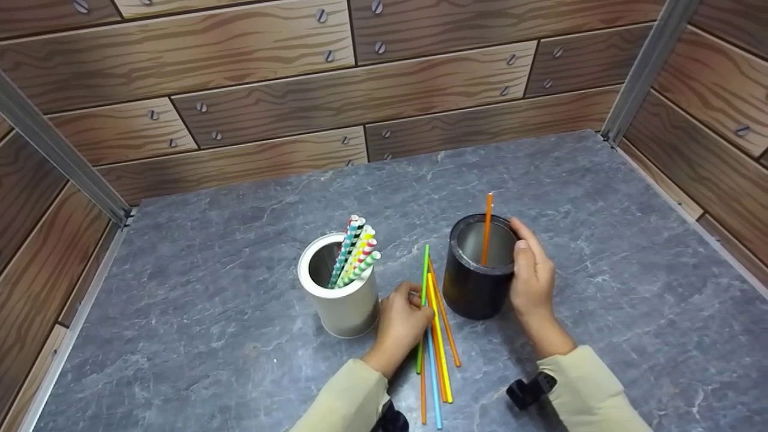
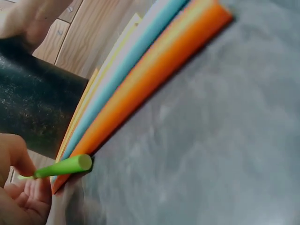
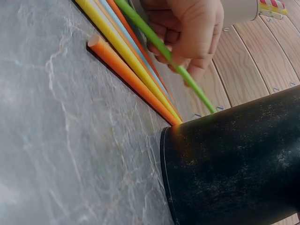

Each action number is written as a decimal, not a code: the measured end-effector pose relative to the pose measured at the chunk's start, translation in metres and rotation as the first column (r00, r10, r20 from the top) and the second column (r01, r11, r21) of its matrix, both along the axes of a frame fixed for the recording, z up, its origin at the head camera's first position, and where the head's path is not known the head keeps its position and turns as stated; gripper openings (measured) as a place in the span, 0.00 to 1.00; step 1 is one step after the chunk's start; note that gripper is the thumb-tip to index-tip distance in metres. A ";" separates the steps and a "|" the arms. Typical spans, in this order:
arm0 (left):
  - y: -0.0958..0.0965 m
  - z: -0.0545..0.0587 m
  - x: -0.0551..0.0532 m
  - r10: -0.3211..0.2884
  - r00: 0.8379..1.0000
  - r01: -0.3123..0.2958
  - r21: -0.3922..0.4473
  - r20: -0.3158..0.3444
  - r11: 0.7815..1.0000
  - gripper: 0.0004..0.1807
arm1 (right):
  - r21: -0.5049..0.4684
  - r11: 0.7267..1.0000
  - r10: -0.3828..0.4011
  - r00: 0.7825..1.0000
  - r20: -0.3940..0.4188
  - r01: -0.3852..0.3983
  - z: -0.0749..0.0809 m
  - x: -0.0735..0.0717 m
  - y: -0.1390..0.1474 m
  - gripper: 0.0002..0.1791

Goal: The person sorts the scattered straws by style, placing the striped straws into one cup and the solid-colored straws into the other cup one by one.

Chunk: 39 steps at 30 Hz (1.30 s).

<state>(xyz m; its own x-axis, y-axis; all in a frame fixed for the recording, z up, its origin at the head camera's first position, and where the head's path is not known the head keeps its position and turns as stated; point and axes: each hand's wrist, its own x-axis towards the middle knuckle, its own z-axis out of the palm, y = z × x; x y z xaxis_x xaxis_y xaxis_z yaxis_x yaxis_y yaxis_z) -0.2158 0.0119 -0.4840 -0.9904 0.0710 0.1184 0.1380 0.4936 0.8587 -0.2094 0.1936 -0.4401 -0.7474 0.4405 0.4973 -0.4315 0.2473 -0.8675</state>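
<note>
My left hand (image 1: 401, 324) pinches a plain green straw (image 1: 426, 270) between thumb and fingers, just above a loose bundle of plain straws. In the right wrist view the green straw (image 3: 154, 40) slants clear of the others. Beneath it on the tabletop lie orange, yellow (image 1: 440, 348) and blue straws (image 1: 434, 384), fanned toward me. My right hand (image 1: 534, 285) grips the right side of a black cylindrical cup (image 1: 477, 294), its thumb near the rim. One orange straw (image 1: 488, 222) stands inside that cup. The far fingers of my right hand are partly hidden behind the cup.
Left of my left hand stands a white cylindrical cup (image 1: 348, 312) holding several striped straws (image 1: 354, 252). Both cups are on a grey marble-patterned tabletop (image 1: 210, 312). Wood-patterned walls (image 1: 270, 90) enclose it at the back and sides, with metal posts (image 1: 642, 66) at the corners.
</note>
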 end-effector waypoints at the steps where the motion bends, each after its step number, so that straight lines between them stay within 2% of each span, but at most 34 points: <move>1: 0.001 0.000 0.000 0.001 1.000 -0.001 0.029 -0.005 1.000 0.16 | -0.002 1.000 0.000 1.000 0.004 0.000 0.000 0.000 0.000 0.20; 6: 0.003 0.004 -0.001 -0.004 1.000 0.006 0.146 -0.012 0.989 0.18 | -0.005 1.000 -0.002 1.000 0.011 0.002 -0.001 0.000 0.001 0.20; 10: 0.005 0.009 0.000 -0.004 1.000 0.009 0.203 -0.026 0.979 0.19 | -0.005 1.000 0.000 1.000 0.005 0.000 -0.002 0.000 0.001 0.20; 21: 0.008 0.025 0.004 0.013 0.995 0.011 0.248 -0.096 0.969 0.18 | -0.003 1.000 -0.005 1.000 -0.004 0.005 -0.002 -0.001 0.001 0.20; 28: 0.010 0.038 0.006 0.015 0.988 0.043 0.376 -0.152 0.926 0.19 | 0.001 1.000 -0.005 1.000 -0.018 0.005 -0.002 -0.001 0.000 0.20; 39: 0.011 0.064 0.001 0.037 0.960 0.103 0.475 -0.277 0.874 0.20 | -0.021 1.000 0.007 1.000 0.003 -0.007 -0.002 -0.001 0.000 0.20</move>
